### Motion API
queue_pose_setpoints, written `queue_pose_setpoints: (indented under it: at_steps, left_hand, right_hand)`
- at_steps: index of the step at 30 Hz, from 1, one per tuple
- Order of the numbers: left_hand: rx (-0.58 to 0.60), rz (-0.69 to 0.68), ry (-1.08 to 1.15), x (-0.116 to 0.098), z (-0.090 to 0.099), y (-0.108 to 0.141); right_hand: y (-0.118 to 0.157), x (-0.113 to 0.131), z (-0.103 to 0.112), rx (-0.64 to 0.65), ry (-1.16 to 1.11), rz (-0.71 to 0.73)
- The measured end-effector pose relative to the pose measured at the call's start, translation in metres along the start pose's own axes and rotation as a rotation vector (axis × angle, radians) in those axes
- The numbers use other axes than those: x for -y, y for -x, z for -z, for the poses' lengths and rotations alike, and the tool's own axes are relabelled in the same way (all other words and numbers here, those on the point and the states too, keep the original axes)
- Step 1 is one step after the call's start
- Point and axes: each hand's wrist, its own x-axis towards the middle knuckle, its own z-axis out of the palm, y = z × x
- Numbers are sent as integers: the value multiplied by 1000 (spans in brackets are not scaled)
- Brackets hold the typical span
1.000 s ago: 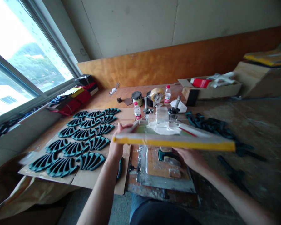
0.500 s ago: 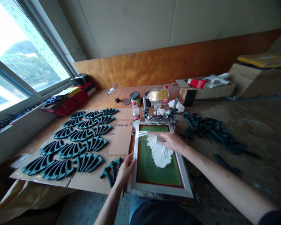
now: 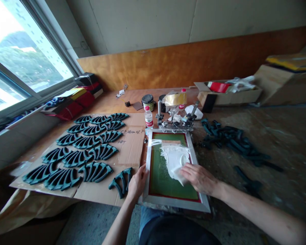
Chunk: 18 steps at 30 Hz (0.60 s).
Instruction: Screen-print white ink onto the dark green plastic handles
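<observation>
A metal-framed screen (image 3: 159, 185) with a green mesh lies in front of me, fixed at its far end to a metal clamp (image 3: 177, 127). My left hand (image 3: 139, 180) grips the frame's left edge. Over the mesh, my right hand (image 3: 196, 177) has its fingers closed on a white cloth (image 3: 173, 160), whose far part spreads across the screen. A squeegee with a wooden edge (image 3: 172, 142) lies at the far end of the mesh. Just left of my left hand is a dark green curved part (image 3: 121, 183) on cardboard.
Rows of dark green parts (image 3: 76, 156) cover the cardboard (image 3: 132, 149) at left. A bottle (image 3: 148, 117) and a jar (image 3: 148, 101) stand beyond the frame. More dark parts (image 3: 232, 141) are heaped at right, before an open box (image 3: 234, 98).
My right hand has left the squeegee at the far end, come nearer to me and closed on the white cloth. My left hand stays at the frame. The view has shifted slightly.
</observation>
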Motion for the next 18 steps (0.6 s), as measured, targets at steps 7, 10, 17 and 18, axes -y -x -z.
queue_pose_setpoints:
  at_steps: [7, 10, 17, 18]
  left_hand:
    - [-37, -24, -2, 0, 0, 2]
    - [-42, -23, 47, -3, 2, 4]
    - [-36, -28, 262, -8, 10, 7]
    - [-21, -24, 331, -10, 14, 8]
  right_hand:
    - [-12, -8, 9, -93, -32, -114]
    - [1, 0, -5, -191, 24, 18]
    - [-33, -21, 23, -117, -180, -195]
    - [-47, -30, 31, -140, -182, -240]
